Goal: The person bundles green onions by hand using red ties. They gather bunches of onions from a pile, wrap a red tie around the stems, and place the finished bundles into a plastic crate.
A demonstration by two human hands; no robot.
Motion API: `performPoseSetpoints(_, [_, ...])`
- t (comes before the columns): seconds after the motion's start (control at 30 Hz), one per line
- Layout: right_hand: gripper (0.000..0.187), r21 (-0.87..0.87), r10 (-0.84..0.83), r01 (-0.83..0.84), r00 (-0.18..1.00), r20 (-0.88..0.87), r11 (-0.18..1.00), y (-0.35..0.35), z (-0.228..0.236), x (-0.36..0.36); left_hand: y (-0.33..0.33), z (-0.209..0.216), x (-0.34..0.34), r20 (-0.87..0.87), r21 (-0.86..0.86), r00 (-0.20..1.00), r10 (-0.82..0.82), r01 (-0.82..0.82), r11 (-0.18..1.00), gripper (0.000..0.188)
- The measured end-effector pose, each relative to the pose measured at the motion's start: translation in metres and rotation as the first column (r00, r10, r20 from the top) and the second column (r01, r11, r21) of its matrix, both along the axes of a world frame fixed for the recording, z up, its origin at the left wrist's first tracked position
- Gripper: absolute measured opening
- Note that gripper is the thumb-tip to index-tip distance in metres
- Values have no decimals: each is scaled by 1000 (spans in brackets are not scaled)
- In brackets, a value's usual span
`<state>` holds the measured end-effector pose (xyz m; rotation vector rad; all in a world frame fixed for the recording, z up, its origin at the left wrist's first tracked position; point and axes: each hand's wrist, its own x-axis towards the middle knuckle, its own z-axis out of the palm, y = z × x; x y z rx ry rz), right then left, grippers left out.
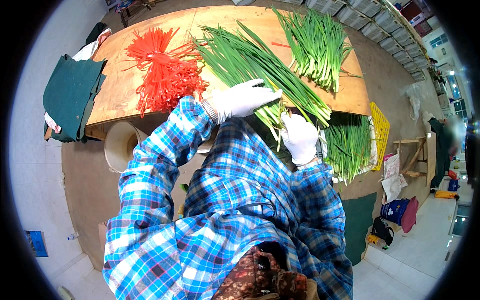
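Observation:
A loose pile of garlic chives [250, 55] lies slantwise across the wooden table, its pale stem ends toward me at the near edge. My left hand [242, 99], in a white glove, rests over a small lot of chives with its fingers stretched out together. My right hand [300, 139], also gloved in white, is closed at the pale ends of that small lot [270, 119]; its fingertips are partly hidden. Left of the pile sits a tied bundle of red plastic strips [165, 75]. Another heap of chives [320, 47] lies at the table's far right.
Below the table's right edge stands a crate of chives [350, 147], with a yellow plastic basket [380, 129] beside it. A white bucket [121, 145] stands under the left edge. Dark green cloth [72, 97] hangs at the table's left. Grey crates [385, 25] are stacked at the back right.

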<state>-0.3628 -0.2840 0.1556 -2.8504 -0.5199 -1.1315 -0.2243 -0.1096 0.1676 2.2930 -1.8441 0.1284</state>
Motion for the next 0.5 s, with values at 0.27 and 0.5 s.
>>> performPoseSetpoints(0.27, [26,909,-261,35,962,83,415,-29,0,-53,3,-5,2,13,-23,1000,-9,9,1000,71])
performPoseSetpoints(0.5, [17,556,-337,388,921,-196,735,-70,-109,-67,3,3,1,9,-15,1000,-21,21,1000,73])
